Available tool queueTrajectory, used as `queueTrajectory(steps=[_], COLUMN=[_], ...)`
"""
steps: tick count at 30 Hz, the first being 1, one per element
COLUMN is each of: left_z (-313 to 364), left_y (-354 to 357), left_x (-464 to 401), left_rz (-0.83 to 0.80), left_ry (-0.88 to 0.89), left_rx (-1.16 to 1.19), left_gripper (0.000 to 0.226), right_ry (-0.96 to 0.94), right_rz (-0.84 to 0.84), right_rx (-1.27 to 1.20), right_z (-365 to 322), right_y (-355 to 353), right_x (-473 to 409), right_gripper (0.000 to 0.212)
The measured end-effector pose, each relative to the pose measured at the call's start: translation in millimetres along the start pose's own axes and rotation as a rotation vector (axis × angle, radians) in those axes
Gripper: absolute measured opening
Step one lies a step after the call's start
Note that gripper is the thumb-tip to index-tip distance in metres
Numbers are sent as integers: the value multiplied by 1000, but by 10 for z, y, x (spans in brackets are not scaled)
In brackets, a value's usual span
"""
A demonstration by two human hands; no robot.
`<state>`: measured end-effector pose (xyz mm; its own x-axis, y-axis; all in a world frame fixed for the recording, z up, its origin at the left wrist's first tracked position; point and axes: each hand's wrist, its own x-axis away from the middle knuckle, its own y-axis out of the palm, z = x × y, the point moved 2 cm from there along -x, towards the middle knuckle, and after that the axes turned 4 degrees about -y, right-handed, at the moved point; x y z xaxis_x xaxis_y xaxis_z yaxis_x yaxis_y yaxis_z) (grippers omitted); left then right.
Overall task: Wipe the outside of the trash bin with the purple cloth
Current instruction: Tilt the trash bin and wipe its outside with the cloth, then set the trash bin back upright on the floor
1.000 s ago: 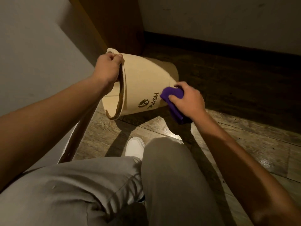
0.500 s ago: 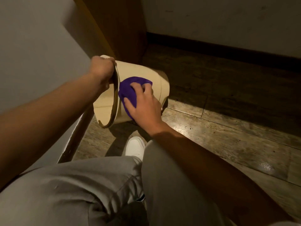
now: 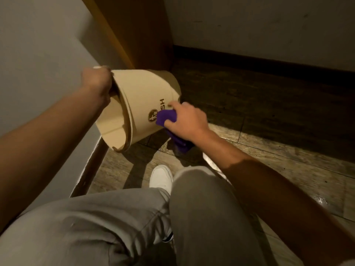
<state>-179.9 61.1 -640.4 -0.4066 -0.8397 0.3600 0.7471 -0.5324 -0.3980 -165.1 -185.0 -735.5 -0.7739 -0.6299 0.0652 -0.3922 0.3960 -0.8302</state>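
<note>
A cream trash bin (image 3: 142,93) with dark lettering is tipped toward me, its open mouth facing lower left. My left hand (image 3: 97,81) grips its upper rim and holds it tilted. My right hand (image 3: 185,120) presses the purple cloth (image 3: 166,118) against the bin's lower right side, partly over the lettering and next to the round logo. A loose end of the cloth hangs down below my palm toward the floor.
A grey wall (image 3: 38,54) with a dark baseboard runs along the left. A wooden panel (image 3: 138,31) stands in the corner behind the bin. Wood plank floor (image 3: 269,150) stretches right. My knees and a white shoe (image 3: 161,178) are below the bin.
My right hand has slid the cloth from the bin's upper side near the rim down to its lower right side. The bin has turned so its lettering shows again.
</note>
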Motion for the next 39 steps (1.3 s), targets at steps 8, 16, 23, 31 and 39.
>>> queueTrajectory(steps=[8, 16, 23, 31, 39], left_z=[15, -443, -792, -170, 974], left_y=[284, 423, 470, 444, -66], left_x=[713, 749, 629, 434, 1338], left_rz=[-282, -495, -466, -416, -810], left_ry=[736, 905, 829, 692, 54], left_rx=[-816, -1232, -1250, -1293, -654], left_gripper=[39, 23, 26, 70, 68], right_ry=[98, 62, 78, 276, 200], right_rz=[-339, -574, -628, -331, 21], right_rx=[-70, 6, 56, -208, -421], right_z=[-7, -107, -59, 294, -517], right_y=[24, 707, 989, 388, -1906], right_x=[-357, -343, -368, -141, 371], right_gripper=[51, 61, 62, 77, 77])
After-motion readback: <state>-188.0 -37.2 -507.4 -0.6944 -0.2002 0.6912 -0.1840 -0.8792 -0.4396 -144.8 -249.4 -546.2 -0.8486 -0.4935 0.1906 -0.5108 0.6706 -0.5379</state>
